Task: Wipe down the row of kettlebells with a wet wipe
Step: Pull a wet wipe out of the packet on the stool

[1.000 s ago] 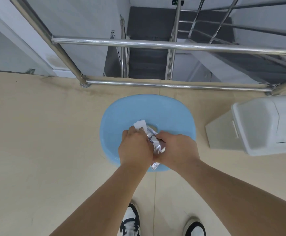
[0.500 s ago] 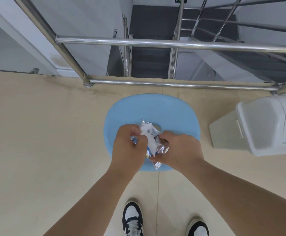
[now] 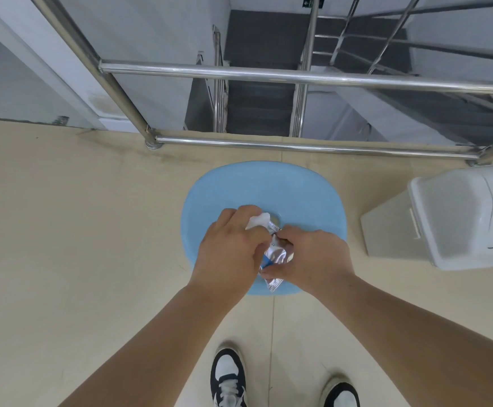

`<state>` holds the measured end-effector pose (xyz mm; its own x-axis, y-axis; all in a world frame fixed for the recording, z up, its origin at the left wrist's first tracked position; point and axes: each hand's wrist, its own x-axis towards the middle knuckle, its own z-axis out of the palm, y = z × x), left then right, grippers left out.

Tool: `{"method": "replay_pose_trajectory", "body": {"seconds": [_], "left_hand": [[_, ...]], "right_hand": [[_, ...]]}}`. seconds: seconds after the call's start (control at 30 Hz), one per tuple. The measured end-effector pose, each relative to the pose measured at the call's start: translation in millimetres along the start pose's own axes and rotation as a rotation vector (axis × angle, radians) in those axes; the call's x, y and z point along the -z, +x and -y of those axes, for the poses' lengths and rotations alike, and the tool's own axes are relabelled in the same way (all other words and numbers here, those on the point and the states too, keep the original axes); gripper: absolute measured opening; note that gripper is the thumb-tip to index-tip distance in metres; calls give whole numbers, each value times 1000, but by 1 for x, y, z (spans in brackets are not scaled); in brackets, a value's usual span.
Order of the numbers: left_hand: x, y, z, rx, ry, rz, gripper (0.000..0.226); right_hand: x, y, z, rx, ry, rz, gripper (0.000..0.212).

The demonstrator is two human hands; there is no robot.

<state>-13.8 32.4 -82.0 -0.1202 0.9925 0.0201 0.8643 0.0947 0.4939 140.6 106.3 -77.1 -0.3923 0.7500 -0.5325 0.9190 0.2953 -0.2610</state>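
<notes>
Both my hands meet above a light blue stool [image 3: 304,195]. My right hand [image 3: 318,259] pinches a small silvery foil wipe packet [image 3: 277,255] with a blue patch. My left hand [image 3: 227,254] pinches a white wet wipe [image 3: 258,221] that sticks out of the packet's top end. The lower sealed end of the packet pokes out below my right thumb. No kettlebells are in view.
A white lidded plastic bin [image 3: 456,215] stands on the beige floor to the right of the stool. A steel railing [image 3: 298,77] runs across just beyond the stool, with a stairwell dropping behind it. My black-and-white shoes [image 3: 227,377] show at the bottom edge.
My left hand has drawn the white wipe further up out of the foil packet, while my right hand keeps hold of the packet. The camera has shifted slightly.
</notes>
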Motion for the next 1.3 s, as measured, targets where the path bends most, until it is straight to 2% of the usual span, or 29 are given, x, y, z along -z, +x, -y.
{"method": "replay_pose_trajectory", "body": {"seconds": [0.07, 0.1, 0.17, 0.2, 0.27, 0.47, 0.57, 0.67, 0.9, 0.97, 1.07, 1.17, 1.3], "left_hand": [[4, -1, -1, 30, 27, -34, 4], [6, -1, -1, 90, 48, -11, 12], [8, -3, 0, 249, 72, 114, 31], [9, -4, 1, 285, 95, 179, 34], [11, -6, 2, 292, 135, 244, 31], [24, -7, 4, 331, 146, 243, 17], [33, -6, 3, 285, -49, 140, 10], [45, -12, -6, 245, -255, 9, 14], [62, -24, -28, 228, -378, -244, 13], [71, -18, -38, 275, -450, -274, 12], [87, -11, -53, 383, -582, -235, 19], [106, -8, -70, 369, -623, -262, 21], [142, -2, -111, 348, -692, -258, 22]], "right_hand": [[0, 0, 1, -2, 0, 3, 57], [0, 0, 1, -3, 2, 1, 57], [1, -1, 0, -10, 9, -2, 56], [1, -1, 1, -13, 11, -1, 55], [1, -1, 1, -22, 15, 5, 57], [1, 0, 2, -19, 3, 16, 60], [0, 1, 2, -22, -12, 20, 61], [0, -1, 3, -22, -6, 14, 61], [-6, -6, 4, -30, 87, -14, 60], [-4, -7, 3, -46, 122, 16, 58], [9, -9, 1, -54, 361, 132, 58], [34, -23, 1, -69, 667, 155, 76], [95, -85, -2, -29, 1019, 141, 55]]}}
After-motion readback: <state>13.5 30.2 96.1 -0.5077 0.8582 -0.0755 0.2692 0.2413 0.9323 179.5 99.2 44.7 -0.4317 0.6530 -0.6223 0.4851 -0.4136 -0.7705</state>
